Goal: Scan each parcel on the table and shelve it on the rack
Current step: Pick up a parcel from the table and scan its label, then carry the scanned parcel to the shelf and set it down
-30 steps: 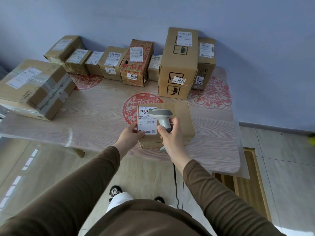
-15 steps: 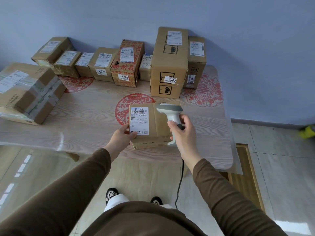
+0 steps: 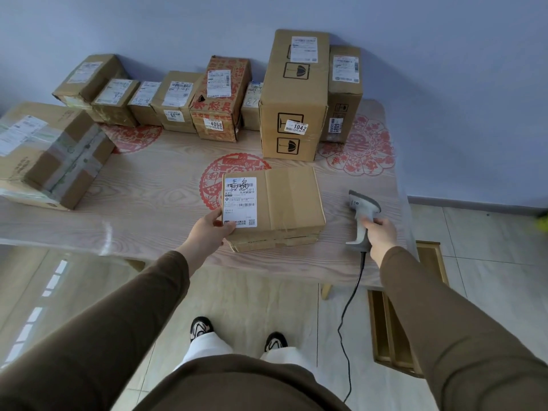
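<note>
Here the parcel (image 3: 272, 207) sits between both hands, scanner (image 3: 363, 216) rightward.

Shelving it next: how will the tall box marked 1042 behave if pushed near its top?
The tall box marked 1042 stands upright, so it may tip rather than slide. Its wineglass symbol hints at fragile contents.

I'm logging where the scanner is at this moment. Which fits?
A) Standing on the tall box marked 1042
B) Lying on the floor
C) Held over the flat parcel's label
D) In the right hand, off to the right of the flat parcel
D: the right hand grips the scanner by its handle, to the right of the flat parcel and clear of its label, while the left hand holds the parcel's near left corner.
</note>
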A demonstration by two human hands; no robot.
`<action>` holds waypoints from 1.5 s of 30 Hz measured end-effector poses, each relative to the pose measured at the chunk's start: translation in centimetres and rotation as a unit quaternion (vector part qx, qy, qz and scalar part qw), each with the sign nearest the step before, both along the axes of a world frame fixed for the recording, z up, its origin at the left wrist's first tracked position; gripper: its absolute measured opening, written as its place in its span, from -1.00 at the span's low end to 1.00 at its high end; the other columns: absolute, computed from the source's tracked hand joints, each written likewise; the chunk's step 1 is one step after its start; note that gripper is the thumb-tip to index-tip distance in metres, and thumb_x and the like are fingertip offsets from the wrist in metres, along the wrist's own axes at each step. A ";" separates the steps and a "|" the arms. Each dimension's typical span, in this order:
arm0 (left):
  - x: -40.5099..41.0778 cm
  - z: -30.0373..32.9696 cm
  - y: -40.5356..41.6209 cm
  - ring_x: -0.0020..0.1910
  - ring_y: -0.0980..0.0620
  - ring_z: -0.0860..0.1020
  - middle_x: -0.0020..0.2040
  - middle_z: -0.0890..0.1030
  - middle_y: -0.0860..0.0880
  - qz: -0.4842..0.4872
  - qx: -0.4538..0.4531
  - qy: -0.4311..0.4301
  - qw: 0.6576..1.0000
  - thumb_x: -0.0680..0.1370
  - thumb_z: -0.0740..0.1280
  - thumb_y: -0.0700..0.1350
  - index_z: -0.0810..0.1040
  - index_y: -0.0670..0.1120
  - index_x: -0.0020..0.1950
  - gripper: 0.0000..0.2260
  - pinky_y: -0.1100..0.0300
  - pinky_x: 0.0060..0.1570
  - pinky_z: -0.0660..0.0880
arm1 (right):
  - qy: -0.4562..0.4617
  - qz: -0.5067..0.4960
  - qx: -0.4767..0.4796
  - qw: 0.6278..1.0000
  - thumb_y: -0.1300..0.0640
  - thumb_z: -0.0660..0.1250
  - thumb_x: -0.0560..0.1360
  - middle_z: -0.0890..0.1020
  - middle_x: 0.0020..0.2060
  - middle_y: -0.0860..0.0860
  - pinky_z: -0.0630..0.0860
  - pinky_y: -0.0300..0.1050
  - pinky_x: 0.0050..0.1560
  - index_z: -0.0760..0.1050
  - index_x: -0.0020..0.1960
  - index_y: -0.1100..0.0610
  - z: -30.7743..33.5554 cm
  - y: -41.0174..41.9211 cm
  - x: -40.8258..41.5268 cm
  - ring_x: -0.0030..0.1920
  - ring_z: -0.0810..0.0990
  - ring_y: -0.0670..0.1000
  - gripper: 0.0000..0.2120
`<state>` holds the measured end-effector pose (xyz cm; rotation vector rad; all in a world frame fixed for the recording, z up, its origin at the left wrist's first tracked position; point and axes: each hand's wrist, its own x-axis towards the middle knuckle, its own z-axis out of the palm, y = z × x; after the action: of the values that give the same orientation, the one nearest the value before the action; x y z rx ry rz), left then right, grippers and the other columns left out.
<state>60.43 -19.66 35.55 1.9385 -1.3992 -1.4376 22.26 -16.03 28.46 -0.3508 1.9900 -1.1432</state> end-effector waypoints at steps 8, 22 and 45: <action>-0.1 0.0 0.4 0.12 -0.01 0.60 0.18 0.64 0.02 0.019 0.006 0.019 1.000 0.65 0.36 -0.04 0.42 0.04 0.53 -0.57 0.08 0.07 0.54 | 0.098 0.033 0.111 0.988 -0.04 0.25 0.54 0.64 0.13 0.20 0.54 0.09 0.22 0.59 0.19 0.15 -1.7 -0.2 0.8 0.19 0.60 0.26 -0.64; 1.4 3.0 3.1 0.08 0.19 0.61 0.18 0.66 0.18 0.149 -0.012 0.232 0.961 0.68 0.23 -0.21 0.48 0.14 0.40 -0.65 0.31 -0.01 0.47 | -0.030 0.225 -0.070 0.971 -0.07 0.23 0.71 0.45 0.48 0.03 0.27 -0.17 0.28 0.28 0.60 0.16 8.5 -0.4 15.6 0.51 0.38 0.08 -0.46; 48.6 31.3 19.3 0.19 0.09 0.59 0.22 0.68 0.12 0.372 -0.428 0.160 0.808 0.64 0.33 -0.06 0.55 0.15 0.39 -0.68 0.10 0.23 0.43 | -0.099 0.501 -0.403 0.759 -0.20 0.36 0.59 0.71 0.12 -0.09 0.54 -0.10 0.19 0.60 0.27 -0.03 36.7 -1.6 67.9 0.16 0.66 -0.06 -0.64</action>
<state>109.06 -0.36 66.82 1.2928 -0.7437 -0.5411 90.20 -17.67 65.16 -1.4549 0.7237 -1.1217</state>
